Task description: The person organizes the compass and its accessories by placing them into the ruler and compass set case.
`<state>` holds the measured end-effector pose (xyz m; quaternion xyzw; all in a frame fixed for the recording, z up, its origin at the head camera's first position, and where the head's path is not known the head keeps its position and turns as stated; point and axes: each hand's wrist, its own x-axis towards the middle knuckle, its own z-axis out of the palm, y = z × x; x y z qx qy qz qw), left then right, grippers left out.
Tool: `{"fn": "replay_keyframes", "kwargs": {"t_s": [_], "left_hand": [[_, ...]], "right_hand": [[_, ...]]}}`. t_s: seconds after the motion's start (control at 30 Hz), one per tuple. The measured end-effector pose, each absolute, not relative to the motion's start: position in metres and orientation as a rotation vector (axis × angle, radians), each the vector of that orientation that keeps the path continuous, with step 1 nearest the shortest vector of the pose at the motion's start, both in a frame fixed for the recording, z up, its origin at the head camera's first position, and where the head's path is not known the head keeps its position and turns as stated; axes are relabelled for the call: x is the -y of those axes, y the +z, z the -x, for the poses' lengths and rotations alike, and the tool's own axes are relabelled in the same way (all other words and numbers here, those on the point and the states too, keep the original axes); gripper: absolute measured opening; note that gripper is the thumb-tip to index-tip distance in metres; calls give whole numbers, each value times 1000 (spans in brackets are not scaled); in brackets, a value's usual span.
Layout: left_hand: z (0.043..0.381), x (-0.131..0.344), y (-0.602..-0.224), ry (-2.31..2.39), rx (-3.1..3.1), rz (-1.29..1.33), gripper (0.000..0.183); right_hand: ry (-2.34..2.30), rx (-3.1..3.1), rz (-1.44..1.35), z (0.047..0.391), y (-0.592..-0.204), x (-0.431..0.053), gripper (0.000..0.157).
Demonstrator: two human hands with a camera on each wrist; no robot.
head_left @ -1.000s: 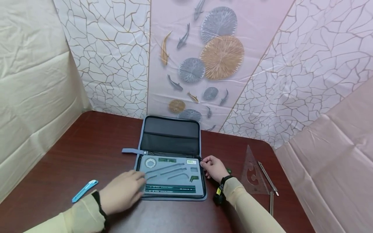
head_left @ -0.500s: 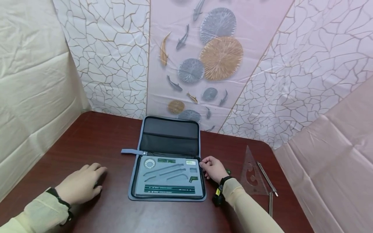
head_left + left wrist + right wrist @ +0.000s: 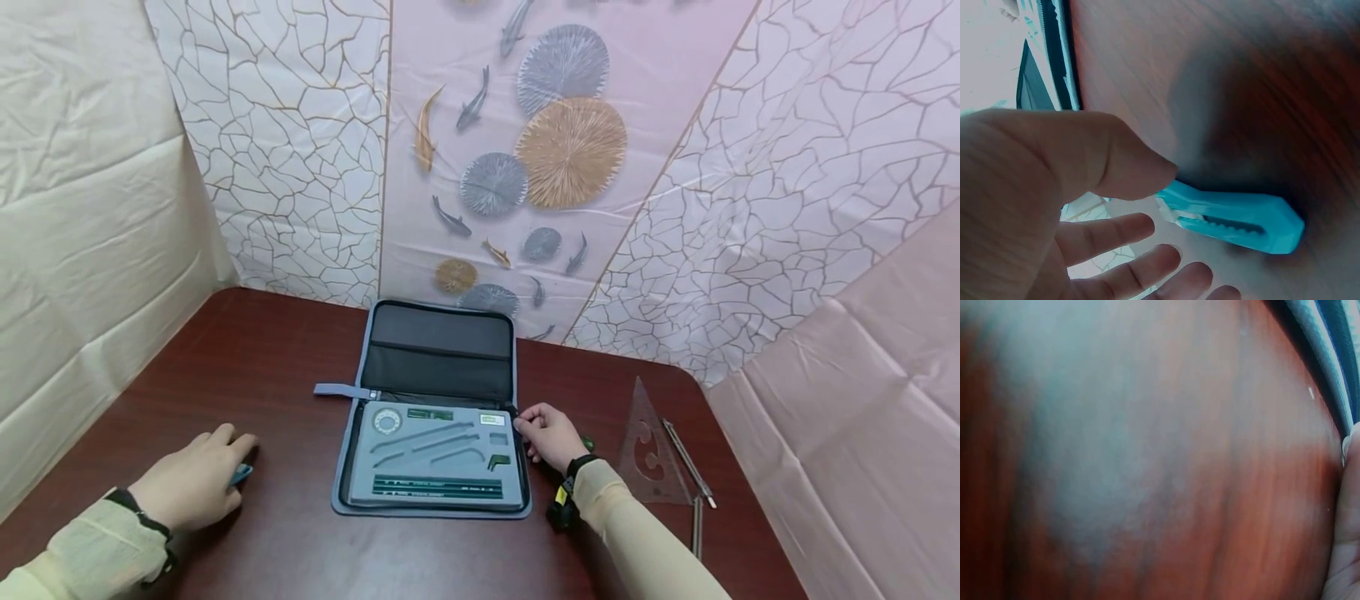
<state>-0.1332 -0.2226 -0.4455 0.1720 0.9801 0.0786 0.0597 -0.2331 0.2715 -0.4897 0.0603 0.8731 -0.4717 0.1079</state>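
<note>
A zip case [image 3: 339,475] lies unfolded in the middle of the table, with green pencils [image 3: 438,487] and small parts in its grey insert [image 3: 457,427]. My left hand [image 3: 191,479] is at the left, over a light-blue utility knife [image 3: 1235,219]. In the left wrist view its thumb overlaps one end of the knife, while the other fingers are spread and loosely bent beside it. At the case's right edge, near the hinge, my right hand [image 3: 553,435] pinches the border between thumb and forefinger. The right wrist view shows mostly table, with part of that hand at its edge.
Right of my right arm lie a transparent set square [image 3: 651,450] and a thin metal tool [image 3: 688,462], with another slim piece [image 3: 697,527] nearer. A dark object with a yellow label [image 3: 560,497] sits beside the right wrist. Patterned cloth walls [image 3: 300,150] border the table [image 3: 270,358].
My left hand has left the case's left side and moved left to the utility knife, which it now largely covers. My right hand stays at the case's edge.
</note>
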Motion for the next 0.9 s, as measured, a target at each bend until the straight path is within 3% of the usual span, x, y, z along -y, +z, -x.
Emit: {"fn": "replay_keyframes", "kwargs": {"t_s": [0.23, 0.9], "left_hand": [[132, 225, -449, 240, -2946, -493, 63], [132, 224, -451, 266, -3009, -543, 56]], "right_hand": [[-1389, -2569, -182, 231, -489, -271, 21], [-1381, -2577, -180, 232, -488, -271, 21]]}}
